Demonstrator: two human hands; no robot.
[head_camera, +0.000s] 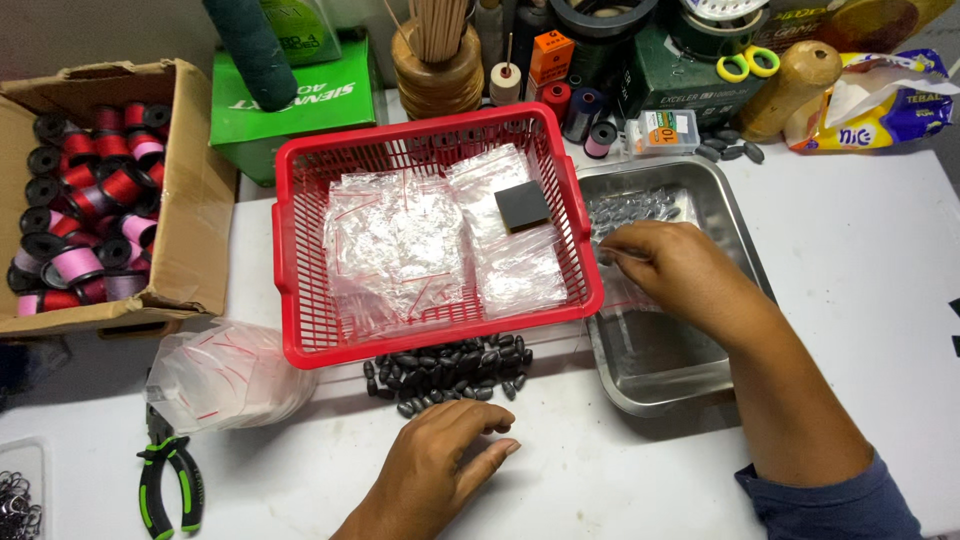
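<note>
Two hands work: my left hand (440, 465) lies loose-fingered, its grip empty, just below the sinker pile (450, 368). My right hand (665, 265) pinches a clear bag (630, 290) over the steel tray (735, 225).

A basket (436, 235) of bags is sitting left of a tray (690, 375). Sinkers (450, 368) are lying before the basket, pliers (168, 478) further left

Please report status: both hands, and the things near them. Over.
Left hand open, fingertips at dark sinker pile. Right hand in steel tray, pinching clear bag. Red basket between, nothing blocking.
</note>
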